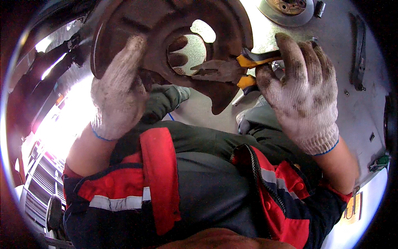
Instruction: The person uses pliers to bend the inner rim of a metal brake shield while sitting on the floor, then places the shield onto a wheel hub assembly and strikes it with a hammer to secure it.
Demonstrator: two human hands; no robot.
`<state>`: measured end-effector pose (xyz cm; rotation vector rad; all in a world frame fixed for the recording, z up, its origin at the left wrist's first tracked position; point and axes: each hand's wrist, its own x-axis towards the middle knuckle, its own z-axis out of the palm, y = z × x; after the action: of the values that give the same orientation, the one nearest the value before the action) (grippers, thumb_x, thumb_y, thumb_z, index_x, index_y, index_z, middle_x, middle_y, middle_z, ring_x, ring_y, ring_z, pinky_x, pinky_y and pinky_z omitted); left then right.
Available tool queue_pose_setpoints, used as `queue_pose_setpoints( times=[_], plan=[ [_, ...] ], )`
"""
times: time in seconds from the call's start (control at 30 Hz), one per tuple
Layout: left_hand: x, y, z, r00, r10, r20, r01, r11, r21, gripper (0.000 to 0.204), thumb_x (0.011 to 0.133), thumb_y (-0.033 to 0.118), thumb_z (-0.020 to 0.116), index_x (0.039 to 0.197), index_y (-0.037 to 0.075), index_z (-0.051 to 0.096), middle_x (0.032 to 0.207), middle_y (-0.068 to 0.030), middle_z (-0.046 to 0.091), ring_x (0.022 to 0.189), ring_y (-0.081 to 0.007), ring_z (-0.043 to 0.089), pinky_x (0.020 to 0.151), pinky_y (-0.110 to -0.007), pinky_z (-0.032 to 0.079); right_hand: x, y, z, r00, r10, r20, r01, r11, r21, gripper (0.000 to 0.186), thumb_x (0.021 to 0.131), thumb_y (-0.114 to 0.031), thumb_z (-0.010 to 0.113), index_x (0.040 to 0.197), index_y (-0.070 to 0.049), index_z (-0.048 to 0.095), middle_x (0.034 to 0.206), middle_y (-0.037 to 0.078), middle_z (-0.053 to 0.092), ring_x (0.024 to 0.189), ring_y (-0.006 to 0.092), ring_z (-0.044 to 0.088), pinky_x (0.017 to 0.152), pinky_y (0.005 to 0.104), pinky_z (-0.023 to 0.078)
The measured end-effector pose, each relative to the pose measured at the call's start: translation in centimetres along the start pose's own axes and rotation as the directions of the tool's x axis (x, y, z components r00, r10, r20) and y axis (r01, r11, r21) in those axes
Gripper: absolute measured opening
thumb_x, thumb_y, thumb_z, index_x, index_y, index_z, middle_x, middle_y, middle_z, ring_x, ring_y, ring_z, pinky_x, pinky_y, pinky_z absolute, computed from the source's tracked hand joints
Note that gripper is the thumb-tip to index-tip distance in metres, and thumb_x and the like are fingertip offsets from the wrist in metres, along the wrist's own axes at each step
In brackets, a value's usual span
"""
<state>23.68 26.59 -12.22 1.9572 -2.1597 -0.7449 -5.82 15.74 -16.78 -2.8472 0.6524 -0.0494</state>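
Observation:
A dark brown, worn brake dust shield point(161, 20) with a round central opening is held up in front of me. My left hand point(118, 93), in a soiled white knit glove, grips its left side; the thumb lies across the front and some fingers show through the opening from behind. In my right hand point(304, 91), gloved the same way, is a pair of pliers point(222, 71) with yellow and black handles, fingers wrapped round them. The jaws are parted and point left, over the shield's lower right part beside the opening. Whether they touch the metal, I cannot tell.
A brake disc point(304, 17) lies on the grey floor at the upper right, with a small metal socket point(319, 9) beside it. Further right is a long dark metal part point(358, 54). A green object point(378, 163) sits at the right edge. My legs are below the shield.

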Motion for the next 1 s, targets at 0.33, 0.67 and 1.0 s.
queue_pose_setpoints(
  times=[0.33,0.67,1.0],
  plan=[
    [-0.8,-0.3,-0.4,0.999,0.018,-0.028,-0.016,0.997,0.071,0.054,0.072,-0.010,0.066,0.127,-0.008,0.065,0.128,-0.0239,0.067,0.115,-0.0348,0.069,0.099,-0.042,0.057,0.4,-0.5,-0.5,0.999,-0.034,0.018,0.033,0.999,0.018,0.030,0.082,-0.023,0.072,0.111,-0.022,0.066,0.124,0.017,0.056,0.113,0.0393,0.059,0.098,0.0578,0.050],
    [-1.0,0.5,0.1,0.998,0.060,-0.009,-0.059,0.992,0.107,0.055,0.071,-0.012,0.064,0.126,-0.008,0.065,0.129,-0.0236,0.067,0.114,-0.0343,0.070,0.098,-0.041,0.057,0.8,-0.9,-1.3,0.993,-0.065,0.101,0.071,0.996,-0.057,0.030,0.082,-0.024,0.071,0.111,-0.023,0.066,0.121,0.016,0.055,0.105,0.0365,0.060,0.088,0.0530,0.051],
    [-1.7,0.7,-0.3,0.992,0.129,0.017,-0.130,0.975,0.180,0.056,0.071,-0.013,0.063,0.126,-0.007,0.066,0.130,-0.0232,0.067,0.114,-0.0338,0.070,0.097,-0.040,0.058,0.9,-0.7,-1.7,0.981,-0.080,0.175,0.068,0.995,0.073,0.023,0.082,-0.025,0.066,0.104,-0.023,0.066,0.114,0.014,0.055,0.099,0.0319,0.060,0.078,0.0461,0.049]
  ],
)
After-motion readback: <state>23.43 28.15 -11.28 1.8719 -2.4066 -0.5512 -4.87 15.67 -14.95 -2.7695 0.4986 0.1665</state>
